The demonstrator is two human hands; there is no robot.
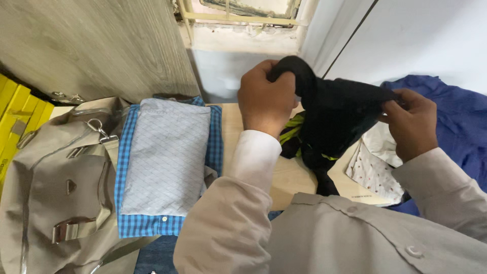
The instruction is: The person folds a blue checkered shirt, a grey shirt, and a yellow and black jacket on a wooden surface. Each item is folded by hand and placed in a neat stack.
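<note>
Both my hands hold up a black garment (pixel 337 119) with yellow-green trim over a light wooden table (pixel 289 175). My left hand (pixel 266 99) grips its upper left edge in a closed fist. My right hand (pixel 411 124) pinches its right edge. The garment's lower part hangs down to the table and rests partly on it. To the left lies a stack of folded shirts: a pale grey checked shirt (pixel 167 155) on top of a blue checked shirt (pixel 129 203).
A beige bag (pixel 56 193) with metal buckles lies at the far left, next to yellow objects (pixel 18 109). A white dotted cloth (pixel 375 170) and a blue cloth (pixel 456 127) lie at the right. A wooden panel (pixel 96 45) and a window frame stand behind.
</note>
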